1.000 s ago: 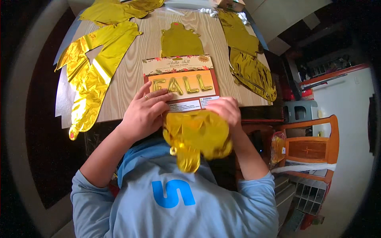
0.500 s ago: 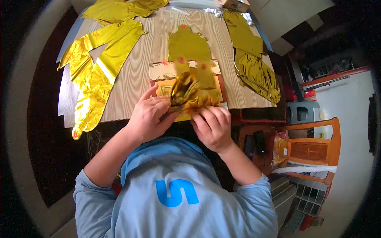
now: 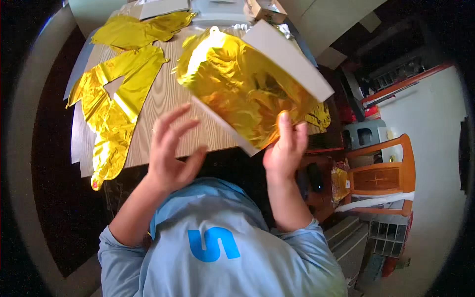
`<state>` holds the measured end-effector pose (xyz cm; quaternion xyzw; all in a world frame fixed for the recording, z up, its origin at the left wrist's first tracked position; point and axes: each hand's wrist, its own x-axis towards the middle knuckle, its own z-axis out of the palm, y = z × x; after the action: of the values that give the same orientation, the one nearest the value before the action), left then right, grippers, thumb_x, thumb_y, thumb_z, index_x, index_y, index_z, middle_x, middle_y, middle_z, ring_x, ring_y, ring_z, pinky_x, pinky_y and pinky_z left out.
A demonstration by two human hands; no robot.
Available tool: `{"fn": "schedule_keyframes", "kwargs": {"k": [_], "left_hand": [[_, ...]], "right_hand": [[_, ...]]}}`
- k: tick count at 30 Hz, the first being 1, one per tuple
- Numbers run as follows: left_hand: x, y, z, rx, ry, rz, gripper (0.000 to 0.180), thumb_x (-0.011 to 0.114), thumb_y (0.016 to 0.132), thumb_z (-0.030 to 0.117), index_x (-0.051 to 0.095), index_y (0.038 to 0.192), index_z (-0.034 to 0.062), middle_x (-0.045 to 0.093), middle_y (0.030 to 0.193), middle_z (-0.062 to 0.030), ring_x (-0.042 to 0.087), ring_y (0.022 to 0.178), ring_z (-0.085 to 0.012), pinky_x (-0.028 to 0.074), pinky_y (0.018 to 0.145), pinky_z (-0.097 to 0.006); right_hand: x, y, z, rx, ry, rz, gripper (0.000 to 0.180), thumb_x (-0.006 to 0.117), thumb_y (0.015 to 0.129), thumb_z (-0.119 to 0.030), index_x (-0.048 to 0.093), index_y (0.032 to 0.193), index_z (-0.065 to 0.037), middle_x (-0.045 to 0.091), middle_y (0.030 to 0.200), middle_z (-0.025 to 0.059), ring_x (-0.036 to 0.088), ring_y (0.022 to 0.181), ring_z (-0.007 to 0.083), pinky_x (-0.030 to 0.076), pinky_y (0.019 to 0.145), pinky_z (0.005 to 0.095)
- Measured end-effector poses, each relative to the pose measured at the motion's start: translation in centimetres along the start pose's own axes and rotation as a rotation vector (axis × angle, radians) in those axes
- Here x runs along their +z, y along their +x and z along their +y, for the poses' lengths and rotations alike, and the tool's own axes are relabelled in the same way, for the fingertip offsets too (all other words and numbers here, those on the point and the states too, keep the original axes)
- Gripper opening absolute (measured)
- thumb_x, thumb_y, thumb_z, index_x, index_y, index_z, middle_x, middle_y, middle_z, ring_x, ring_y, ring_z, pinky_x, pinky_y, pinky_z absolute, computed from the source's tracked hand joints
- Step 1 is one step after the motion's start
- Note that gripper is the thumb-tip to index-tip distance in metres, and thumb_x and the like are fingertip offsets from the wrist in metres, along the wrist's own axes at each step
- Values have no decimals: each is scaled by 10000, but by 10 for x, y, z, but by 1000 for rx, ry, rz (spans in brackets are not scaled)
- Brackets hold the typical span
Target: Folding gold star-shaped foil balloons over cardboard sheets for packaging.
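The step seemed to be handling crumpled gold foil [image 3: 232, 81] and white card [image 3: 299, 64] together, both pinched in the right hand [image 3: 286, 153] above the desk's [image 3: 158, 119] near edge, the left hand [image 3: 173, 153] spread, empty, the next move apparently calling for a steady grip.

We take this for a room in a home, judging by its ordinary household furniture. To the right we see a wooden chair [image 3: 374, 181] with a panelled back, and just beyond it a grey plastic stool [image 3: 353, 134], both near a plain white wall [image 3: 431, 116]. We have a wood-grain table [image 3: 159, 110] before us, with an open cardboard box [image 3: 272, 16] at its far right. A grid-fronted rack [image 3: 388, 239] stands at near right. The dark recess [image 3: 391, 54] at far right is too dim for us to read.
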<state>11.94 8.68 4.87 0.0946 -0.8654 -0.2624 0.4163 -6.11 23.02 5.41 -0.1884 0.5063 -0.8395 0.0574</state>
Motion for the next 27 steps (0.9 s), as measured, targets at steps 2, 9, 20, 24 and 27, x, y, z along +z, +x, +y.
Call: {"fn": "schedule_keyframes", "kwargs": {"k": [2, 9, 20, 24, 27], "left_hand": [[8, -3, 13, 89, 37, -40, 615, 828, 712, 223, 611, 1262, 51, 501, 1420, -236, 489, 1296, -416, 376, 1089, -524], [11, -41, 35, 168, 238, -403, 734, 793, 674, 390, 593, 1340, 155, 504, 1450, -119, 495, 1312, -333, 353, 1130, -515], [-10, -36, -8, 199, -22, -500, 464, 667, 782, 81, 664, 1246, 65, 614, 1279, -128, 585, 1235, -315, 403, 1113, -527], [-28, -26, -13, 164, -145, -514, 473, 694, 805, 36, 654, 1276, 56, 620, 1300, -135, 584, 1252, -325, 378, 1135, -537], [-35, -21, -12, 155, -201, -512, 418, 688, 853, 50, 661, 1270, 52, 637, 1281, -143, 593, 1246, -335, 360, 1144, -546]], "right_hand": [[10, -14, 4, 288, 164, 23, 218, 583, 1013, -151, 573, 1180, -12, 638, 1133, 71, 613, 994, 152, 486, 934, 321], [-11, -75, 26, 713, 296, 24, 243, 552, 1023, -185, 553, 1217, -39, 620, 1172, 82, 620, 1047, 195, 513, 928, 363], [-25, -73, 15, 915, 125, -302, 408, 538, 1014, -282, 527, 1309, -1, 645, 1187, 101, 677, 983, 193, 573, 816, 322], [-59, -61, 14, 554, -155, -368, 502, 511, 1029, -415, 513, 1302, 7, 668, 1188, 165, 719, 922, 212, 593, 776, 330], [-58, -56, 7, 451, -39, -463, 631, 673, 952, -343, 447, 1408, 31, 637, 1235, 136, 654, 1076, 240, 501, 976, 364]]}}
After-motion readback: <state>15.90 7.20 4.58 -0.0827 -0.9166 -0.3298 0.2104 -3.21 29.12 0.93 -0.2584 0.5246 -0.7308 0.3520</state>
